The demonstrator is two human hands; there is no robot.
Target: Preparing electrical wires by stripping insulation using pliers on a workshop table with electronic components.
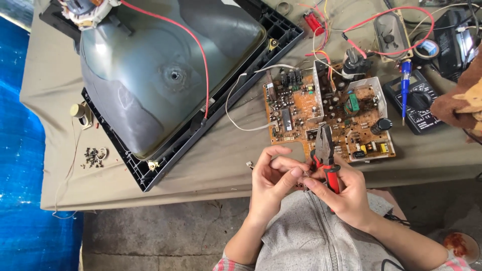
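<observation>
Left hand (pixel 271 175): fingers curled, thumb and forefinger pinched on a small part (pixel 303 174) at the near table edge; the part is too small to tell its kind.
Right hand (pixel 346 193): closed around the red handles of the pliers (pixel 325 155), forefinger tip touching the same small part.
Pliers: nose points away, over the near edge of the circuit board (pixel 329 118); whether the nose is shut on anything, cannot tell.
Small part, place: between both hands' fingertips, just near of the board, over the lap.
Surroundings: picture tube (pixel 165 75) face down in its black frame, left; blue screwdriver (pixel 404 90) and meter (pixel 419 108) far right; loose screws (pixel 93 155) near left.
Judgement, technique: best to keep the pinch steady, brace wrists against the table (pixel 211 165) edge, and grip lightly with the pliers so the part does not slip or bend.
Risk: a dropped part would fall to the floor.
</observation>
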